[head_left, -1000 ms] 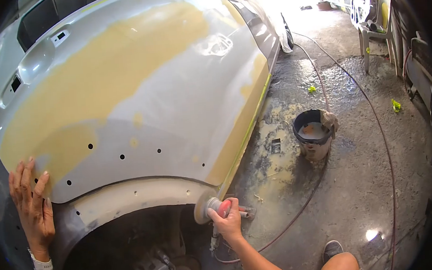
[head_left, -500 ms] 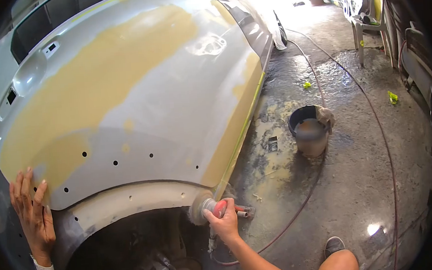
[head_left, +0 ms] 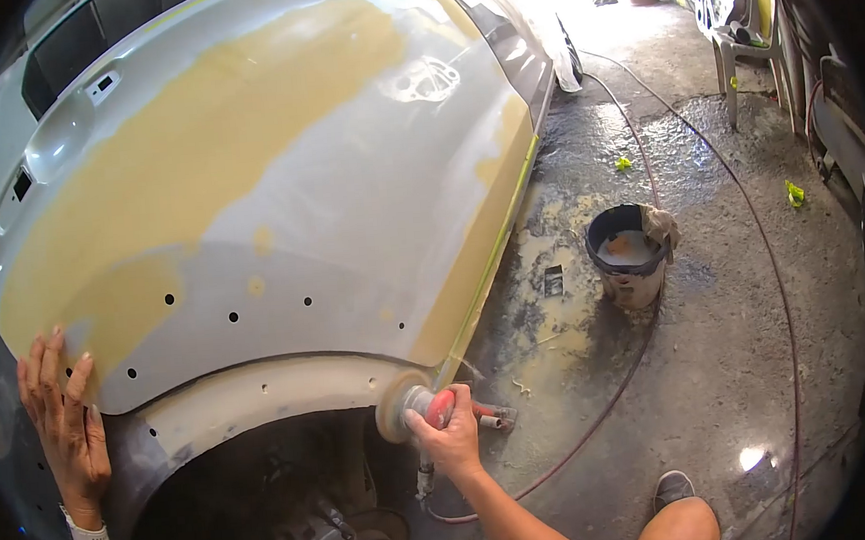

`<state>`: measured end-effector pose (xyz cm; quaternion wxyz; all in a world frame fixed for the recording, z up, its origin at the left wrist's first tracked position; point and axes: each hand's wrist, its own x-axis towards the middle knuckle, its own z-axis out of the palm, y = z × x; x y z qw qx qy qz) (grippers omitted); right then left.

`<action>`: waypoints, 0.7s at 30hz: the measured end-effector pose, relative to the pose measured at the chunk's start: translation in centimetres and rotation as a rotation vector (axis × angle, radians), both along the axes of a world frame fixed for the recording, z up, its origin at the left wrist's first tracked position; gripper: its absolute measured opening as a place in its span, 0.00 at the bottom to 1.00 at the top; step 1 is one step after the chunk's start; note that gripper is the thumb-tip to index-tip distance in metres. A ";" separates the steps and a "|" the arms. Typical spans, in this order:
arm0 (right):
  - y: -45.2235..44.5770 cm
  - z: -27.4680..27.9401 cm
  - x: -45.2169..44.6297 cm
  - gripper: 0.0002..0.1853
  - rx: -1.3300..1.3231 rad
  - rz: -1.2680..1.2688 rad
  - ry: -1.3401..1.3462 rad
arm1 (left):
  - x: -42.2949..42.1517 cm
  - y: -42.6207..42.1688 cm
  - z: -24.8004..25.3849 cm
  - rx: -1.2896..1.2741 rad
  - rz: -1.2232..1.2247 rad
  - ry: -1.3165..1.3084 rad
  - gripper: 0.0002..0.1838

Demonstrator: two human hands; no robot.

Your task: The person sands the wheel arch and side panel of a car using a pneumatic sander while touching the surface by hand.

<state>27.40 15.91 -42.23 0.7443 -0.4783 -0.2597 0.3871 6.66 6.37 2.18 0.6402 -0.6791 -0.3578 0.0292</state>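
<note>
In my right hand (head_left: 451,437) is an air sander (head_left: 443,408) with a red top, fingers wrapped round it. Its round pad rests against the lower end of the pale wheel arch (head_left: 300,382), near the car's bottom edge. My left hand (head_left: 65,426) lies flat with fingers spread on the body panel, at the left end of the arch. The large grey car panel (head_left: 338,206) carries wide patches of yellowish filler (head_left: 211,115) and a row of small dark holes. Under the arch, a brake assembly (head_left: 321,539) shows in shadow.
A dark bucket (head_left: 634,281) of cloudy water, a rag over its rim, stands on the wet concrete floor. A red air hose (head_left: 603,414) curves from the sander past it. White plastic chairs (head_left: 745,37) stand at the back right. My shoe (head_left: 673,489) is at the lower right.
The view has shifted slightly. The sander stays at the lower end of the arch, its pad now facing me a little more. My left hand stays on the panel.
</note>
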 end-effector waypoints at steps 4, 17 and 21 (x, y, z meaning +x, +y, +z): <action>-0.3 0.9 0.2 0.33 -0.005 -0.009 -0.014 | 0.1 0.1 0.0 0.003 -0.008 0.014 0.30; -0.6 0.3 -1.1 0.30 -0.018 -0.078 -0.050 | -0.2 0.1 0.2 -0.015 -0.002 0.008 0.31; -0.1 -0.4 -0.1 0.32 -0.062 -0.028 0.053 | 0.1 0.2 0.1 -0.011 -0.023 0.015 0.31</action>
